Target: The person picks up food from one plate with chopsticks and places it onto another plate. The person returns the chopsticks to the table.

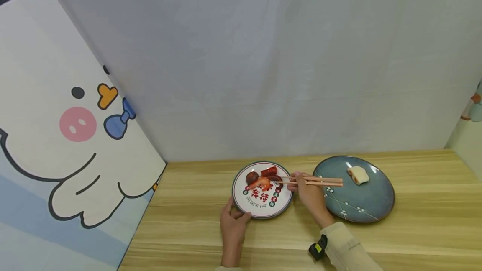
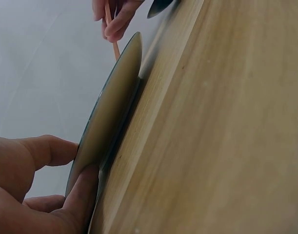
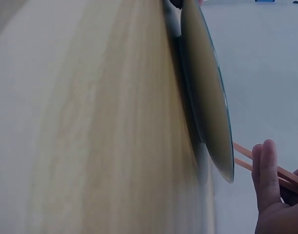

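Note:
A white plate [image 1: 269, 210] with red lettering carries several pieces of food: a brown round piece [image 1: 252, 177], a red chunk [image 1: 269, 172], an orange shrimp-like piece [image 1: 265, 184] and a dark curved piece. My left hand [image 1: 233, 223] pinches this plate's near left rim, thumb and fingers on either side of it in the left wrist view. My right hand [image 1: 310, 195] holds a pair of wooden chopsticks [image 1: 327, 182]. Their tips reach over the plate's right side beside the food; whether they grip a piece I cannot tell.
To the right of my right hand lies a blue-grey plate [image 1: 380, 198] with painted blossoms. On it sits a white piece of food [image 1: 359, 175] with browned edges. A pale curtain [image 1: 278, 74] hangs behind the wooden table [image 1: 188, 221], and a cartoon-printed panel [image 1: 75, 158] stands left.

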A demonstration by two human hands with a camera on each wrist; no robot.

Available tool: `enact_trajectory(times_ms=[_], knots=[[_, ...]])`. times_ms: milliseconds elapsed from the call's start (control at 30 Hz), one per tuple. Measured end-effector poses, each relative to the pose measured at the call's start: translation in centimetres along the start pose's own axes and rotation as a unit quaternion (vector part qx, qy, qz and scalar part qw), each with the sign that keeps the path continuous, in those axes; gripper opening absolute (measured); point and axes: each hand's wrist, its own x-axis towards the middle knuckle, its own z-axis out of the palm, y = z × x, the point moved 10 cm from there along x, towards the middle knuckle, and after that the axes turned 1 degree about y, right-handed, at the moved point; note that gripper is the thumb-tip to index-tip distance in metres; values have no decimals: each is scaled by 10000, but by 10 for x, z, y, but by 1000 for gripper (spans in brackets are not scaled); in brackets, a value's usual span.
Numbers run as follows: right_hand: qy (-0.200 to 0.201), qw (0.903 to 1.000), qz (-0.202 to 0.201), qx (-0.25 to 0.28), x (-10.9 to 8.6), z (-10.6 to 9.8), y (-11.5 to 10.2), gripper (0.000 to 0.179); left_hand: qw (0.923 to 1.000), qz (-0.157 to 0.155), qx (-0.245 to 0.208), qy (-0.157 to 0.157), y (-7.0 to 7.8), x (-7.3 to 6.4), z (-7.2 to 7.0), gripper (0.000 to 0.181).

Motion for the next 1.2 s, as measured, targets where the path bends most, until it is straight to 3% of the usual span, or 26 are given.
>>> enact_trajectory(times_ms=[267,467,700,1200], knots=[[128,9988,-311,-344,-1,1,-8,29,9999,106,-14,-5,-1,1,0,85],[256,9988,-223,-361,-2,-1,-6,28,10000,74,-1,15,-2,2,1,85],[407,9989,-222,-32,-7,-6,-4,31,9999,141,-53,-16,0,1,2,83],[591,9982,-64,-55,-8,-12,-1,31,9998,158,-123,6,1,1,2,83]])
